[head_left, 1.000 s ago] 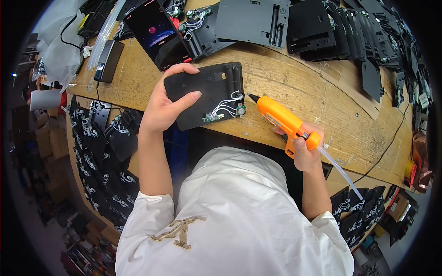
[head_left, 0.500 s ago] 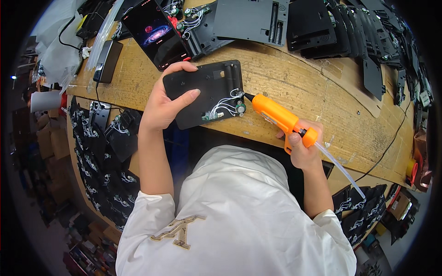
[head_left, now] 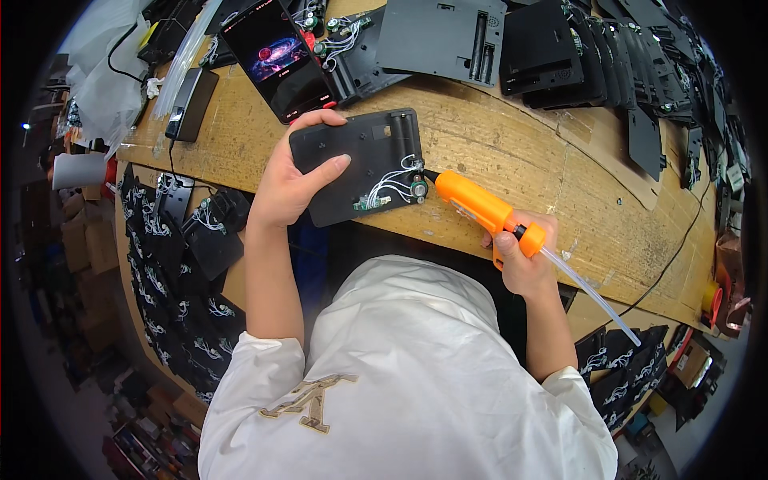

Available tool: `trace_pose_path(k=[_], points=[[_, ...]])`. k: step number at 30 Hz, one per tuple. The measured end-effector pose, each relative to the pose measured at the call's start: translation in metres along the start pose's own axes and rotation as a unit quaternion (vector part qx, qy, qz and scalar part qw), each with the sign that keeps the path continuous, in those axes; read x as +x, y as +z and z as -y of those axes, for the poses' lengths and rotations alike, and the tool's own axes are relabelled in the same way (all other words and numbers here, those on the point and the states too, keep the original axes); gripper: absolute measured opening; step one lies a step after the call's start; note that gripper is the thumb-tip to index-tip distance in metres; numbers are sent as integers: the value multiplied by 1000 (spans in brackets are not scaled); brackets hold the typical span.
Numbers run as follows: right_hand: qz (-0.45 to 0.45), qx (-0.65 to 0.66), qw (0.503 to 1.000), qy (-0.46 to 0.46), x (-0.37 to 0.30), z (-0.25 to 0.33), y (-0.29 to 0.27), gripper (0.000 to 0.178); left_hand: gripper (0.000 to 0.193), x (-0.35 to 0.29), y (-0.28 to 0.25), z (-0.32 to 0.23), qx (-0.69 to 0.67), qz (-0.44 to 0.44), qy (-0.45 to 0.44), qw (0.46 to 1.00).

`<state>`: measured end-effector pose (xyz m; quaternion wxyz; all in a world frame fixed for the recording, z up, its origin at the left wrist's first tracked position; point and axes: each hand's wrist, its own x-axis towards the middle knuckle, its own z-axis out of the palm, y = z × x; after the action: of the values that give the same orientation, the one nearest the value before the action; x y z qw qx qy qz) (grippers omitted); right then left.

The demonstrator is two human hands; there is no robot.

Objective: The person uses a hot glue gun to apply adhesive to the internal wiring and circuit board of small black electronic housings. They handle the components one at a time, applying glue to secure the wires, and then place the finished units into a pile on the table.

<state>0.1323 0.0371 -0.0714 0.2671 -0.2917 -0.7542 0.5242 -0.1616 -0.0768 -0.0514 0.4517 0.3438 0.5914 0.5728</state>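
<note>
My left hand (head_left: pixel 300 176) grips a black plastic panel (head_left: pixel 352 164) by its left side, thumb across its face and fingers behind. White wires (head_left: pixel 390 182) run over the panel's lower right part between a small green circuit board (head_left: pixel 370 203) and round parts (head_left: pixel 418 189) at the right edge. In my right hand (head_left: pixel 528 256) is an orange hot glue gun (head_left: pixel 476 200), its black nozzle pointing left at the panel's right edge, by the wire ends. Whether the tip touches is too small to tell. A clear glue stick (head_left: pixel 592 294) sticks out of the gun's back.
A phone with a lit screen (head_left: pixel 278 60) leans behind the panel. Black panels (head_left: pixel 438 36) stand stacked along the far side of the wooden table (head_left: pixel 512 132). Wired black panels lie on boards at left (head_left: pixel 180 296) and lower right (head_left: pixel 620 376). A black cable (head_left: pixel 672 260) crosses the right side.
The panel and my left hand have shifted slightly right. The glue gun has tilted a little and moved slightly down and left, its nozzle still by the panel's edge.
</note>
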Motion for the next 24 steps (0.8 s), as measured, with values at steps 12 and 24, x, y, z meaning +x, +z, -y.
trace_pose_path(k=[12, 24], points=[[-29, 15, 998, -56, 0, -3, 4, 53, 37, -10, 7, -15, 52, 23, 66, 996], [-22, 487, 859, 157, 1, 42, 36, 65, 32, -45, 19, -5, -119, -178, 94, 972]])
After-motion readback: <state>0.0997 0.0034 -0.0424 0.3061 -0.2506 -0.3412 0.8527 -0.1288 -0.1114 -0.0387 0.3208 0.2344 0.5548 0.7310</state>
